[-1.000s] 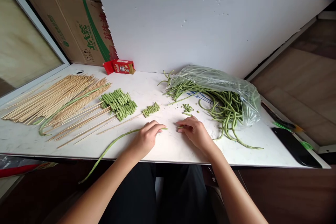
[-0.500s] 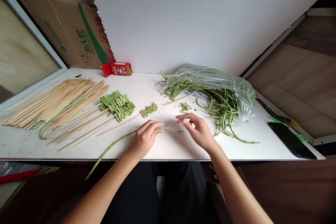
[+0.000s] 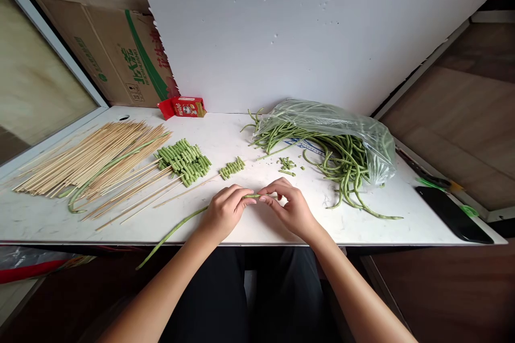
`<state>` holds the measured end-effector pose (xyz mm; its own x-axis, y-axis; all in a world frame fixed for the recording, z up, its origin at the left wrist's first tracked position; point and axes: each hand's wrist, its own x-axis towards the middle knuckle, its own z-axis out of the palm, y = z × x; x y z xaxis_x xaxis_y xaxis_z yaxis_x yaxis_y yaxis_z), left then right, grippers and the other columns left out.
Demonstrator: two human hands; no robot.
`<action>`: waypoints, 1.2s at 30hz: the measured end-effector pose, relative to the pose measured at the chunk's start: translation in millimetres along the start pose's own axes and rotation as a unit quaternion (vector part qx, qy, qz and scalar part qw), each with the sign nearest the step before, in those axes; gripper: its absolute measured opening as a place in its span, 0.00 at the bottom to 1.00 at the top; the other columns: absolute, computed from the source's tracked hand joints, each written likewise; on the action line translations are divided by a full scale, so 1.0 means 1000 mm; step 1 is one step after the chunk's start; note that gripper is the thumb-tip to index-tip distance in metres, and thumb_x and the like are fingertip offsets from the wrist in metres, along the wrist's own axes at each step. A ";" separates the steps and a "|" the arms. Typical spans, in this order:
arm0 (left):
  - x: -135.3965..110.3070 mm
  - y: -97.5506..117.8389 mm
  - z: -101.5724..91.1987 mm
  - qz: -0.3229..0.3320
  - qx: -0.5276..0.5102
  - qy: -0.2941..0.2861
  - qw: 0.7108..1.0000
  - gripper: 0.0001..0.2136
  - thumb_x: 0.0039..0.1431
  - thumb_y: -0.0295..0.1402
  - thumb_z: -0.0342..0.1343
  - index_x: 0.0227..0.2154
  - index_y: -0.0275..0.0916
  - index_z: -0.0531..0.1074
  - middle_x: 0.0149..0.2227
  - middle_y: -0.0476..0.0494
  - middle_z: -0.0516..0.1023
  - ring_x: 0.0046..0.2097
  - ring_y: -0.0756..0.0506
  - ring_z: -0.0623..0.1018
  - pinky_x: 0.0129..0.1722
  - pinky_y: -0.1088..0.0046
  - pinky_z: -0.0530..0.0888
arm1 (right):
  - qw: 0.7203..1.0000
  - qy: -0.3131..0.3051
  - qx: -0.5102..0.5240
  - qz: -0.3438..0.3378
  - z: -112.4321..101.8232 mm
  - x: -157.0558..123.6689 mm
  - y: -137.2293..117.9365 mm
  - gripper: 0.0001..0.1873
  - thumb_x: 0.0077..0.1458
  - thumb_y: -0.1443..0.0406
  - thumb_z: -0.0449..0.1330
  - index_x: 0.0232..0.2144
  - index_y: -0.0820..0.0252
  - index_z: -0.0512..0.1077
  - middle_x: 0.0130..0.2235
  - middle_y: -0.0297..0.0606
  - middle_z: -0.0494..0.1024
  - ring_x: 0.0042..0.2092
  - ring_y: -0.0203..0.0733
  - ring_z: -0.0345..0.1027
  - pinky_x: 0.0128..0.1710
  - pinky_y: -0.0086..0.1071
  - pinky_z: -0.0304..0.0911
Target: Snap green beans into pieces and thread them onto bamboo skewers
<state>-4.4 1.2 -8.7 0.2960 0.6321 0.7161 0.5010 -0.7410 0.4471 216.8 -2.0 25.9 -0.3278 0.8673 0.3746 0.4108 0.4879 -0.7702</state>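
Observation:
A long green bean lies across the front of the white table and hangs over its near edge. My left hand grips it near its right end. My right hand pinches that same end, fingertips meeting those of the left hand. Skewered rows of folded bean lie behind the left hand, and a short folded piece sits beside them. A few small bean offcuts are scattered behind the right hand.
A heap of bamboo skewers with one long bean across it covers the left. A clear plastic bag of long beans lies at the right. A black phone is at the right edge, a red carton and cardboard box at the back.
My right hand lifted away from the table after leaving a small offcut, then came back left to the end of the bean that the left hand holds.

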 end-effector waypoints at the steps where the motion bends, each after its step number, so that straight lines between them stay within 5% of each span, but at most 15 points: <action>1: 0.000 -0.001 0.000 -0.002 0.001 -0.002 1.000 0.06 0.71 0.29 0.60 0.48 0.41 0.77 0.40 0.43 0.83 0.41 0.44 0.84 0.44 0.68 0.80 | 1.000 0.001 -0.002 0.000 0.000 0.000 -0.001 0.08 0.69 0.57 0.64 0.43 0.51 0.82 0.42 0.41 0.84 0.47 0.49 0.72 0.40 0.40 0.67; 11: -0.001 0.001 0.000 0.024 0.000 -0.020 1.000 0.04 0.71 0.26 0.58 0.43 0.40 0.77 0.37 0.45 0.82 0.38 0.46 0.81 0.39 0.69 0.76 | 0.999 0.008 -0.020 -0.040 0.007 0.000 -0.002 0.08 0.69 0.60 0.63 0.38 0.53 0.81 0.38 0.43 0.83 0.45 0.52 0.70 0.44 0.45 0.68; 17: 0.004 0.007 -0.002 0.074 0.006 -0.065 0.995 0.14 0.68 0.18 0.50 0.31 0.40 0.73 0.31 0.48 0.79 0.33 0.47 0.77 0.37 0.67 0.71 | 0.997 -0.041 0.001 -0.061 0.004 0.001 -0.001 0.09 0.68 0.69 0.62 0.34 0.53 0.80 0.35 0.40 0.81 0.45 0.50 0.68 0.47 0.44 0.67; 23: 0.003 0.010 -0.002 0.086 -0.011 -0.090 0.992 0.13 0.65 0.16 0.51 0.33 0.40 0.75 0.31 0.47 0.80 0.33 0.47 0.77 0.37 0.67 0.72 | 0.993 -0.103 0.022 -0.061 -0.005 0.002 0.003 0.11 0.65 0.73 0.62 0.33 0.54 0.80 0.32 0.37 0.81 0.46 0.48 0.68 0.47 0.41 0.66; 32: -0.004 0.006 0.004 0.094 -0.057 -0.114 0.987 0.15 0.63 0.14 0.50 0.34 0.40 0.76 0.30 0.48 0.81 0.33 0.47 0.79 0.38 0.67 0.74 | 0.987 -0.145 0.054 -0.034 -0.010 0.003 0.005 0.08 0.64 0.68 0.65 0.31 0.53 0.80 0.31 0.38 0.79 0.44 0.48 0.69 0.48 0.42 0.67; 36: 0.000 0.004 -0.003 0.076 -0.057 -0.101 0.990 0.16 0.62 0.14 0.49 0.33 0.40 0.75 0.29 0.48 0.79 0.33 0.47 0.78 0.37 0.67 0.75 | 0.986 -0.143 0.086 -0.032 -0.033 0.003 0.009 0.13 0.67 0.57 0.65 0.30 0.53 0.81 0.32 0.39 0.80 0.44 0.49 0.71 0.51 0.46 0.67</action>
<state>-5.1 -2.2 -5.6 0.5237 0.5345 0.6634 0.3456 -0.8451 0.4080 247.2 8.4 37.5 -0.5842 0.7606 0.2830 0.2399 0.4950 -0.8351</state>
